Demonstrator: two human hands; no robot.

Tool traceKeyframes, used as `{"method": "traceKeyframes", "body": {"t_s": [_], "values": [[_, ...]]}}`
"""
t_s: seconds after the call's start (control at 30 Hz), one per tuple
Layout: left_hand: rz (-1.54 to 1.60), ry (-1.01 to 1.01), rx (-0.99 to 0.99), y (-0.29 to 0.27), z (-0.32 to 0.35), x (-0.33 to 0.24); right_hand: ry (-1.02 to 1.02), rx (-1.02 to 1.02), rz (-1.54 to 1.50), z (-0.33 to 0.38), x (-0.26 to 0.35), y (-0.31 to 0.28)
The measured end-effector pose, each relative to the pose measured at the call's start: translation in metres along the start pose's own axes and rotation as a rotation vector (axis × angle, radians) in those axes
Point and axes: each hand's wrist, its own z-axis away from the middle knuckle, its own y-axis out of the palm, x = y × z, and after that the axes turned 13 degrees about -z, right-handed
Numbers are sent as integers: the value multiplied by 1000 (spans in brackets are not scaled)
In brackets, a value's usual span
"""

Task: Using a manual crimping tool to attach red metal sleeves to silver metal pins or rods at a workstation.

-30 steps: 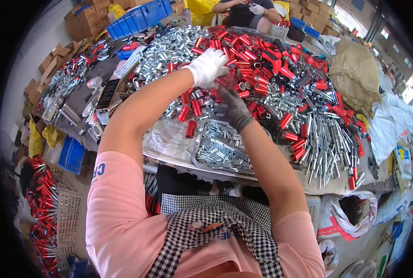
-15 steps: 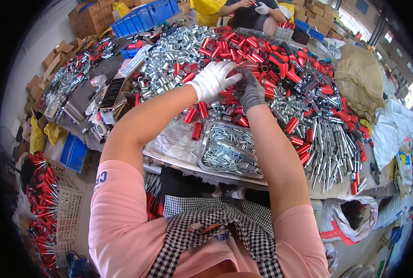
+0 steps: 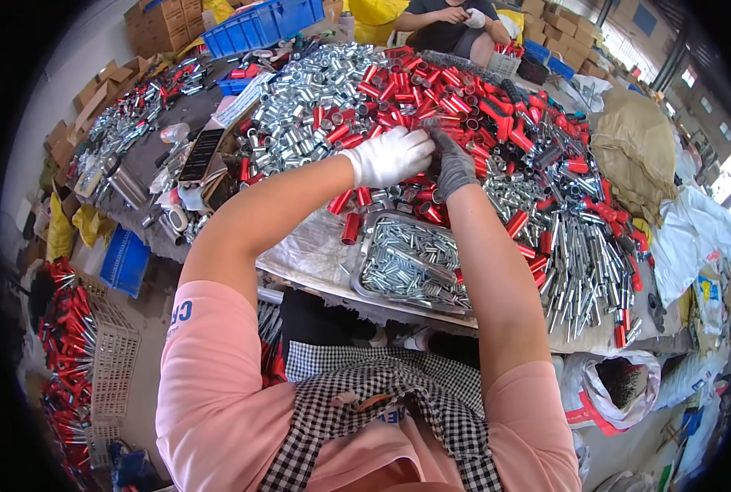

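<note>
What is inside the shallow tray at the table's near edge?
Many small silvery metal pieces lie in the tray. Its bottom is mostly covered by them, and the right forearm hides its right end.

We see glossy red sleeves [image 3: 458, 104], short hollow cylinders, many with an open round end showing, heaped in a jumble beyond the shallow tray [image 3: 390, 297] and pointing every which way. One lone sleeve [image 3: 350, 229] sits just beside the tray's left edge; we cannot tell whether it stands or lies. More lie tilted past the tray's far left corner, and several rest to its right.
</note>
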Motion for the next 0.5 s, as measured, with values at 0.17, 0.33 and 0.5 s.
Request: {"method": "traceKeyframes", "body": {"t_s": [0.17, 0.33, 0.5], "values": [[233, -418, 196, -15, 22, -4, -539, -69, 179, 33, -28, 9], [693, -921, -49, 8, 29, -15, -617, -54, -95, 25, -32, 10], [1627, -1761, -220, 24, 15, -21, -517, 183, -23, 11, -14, -17]]}}
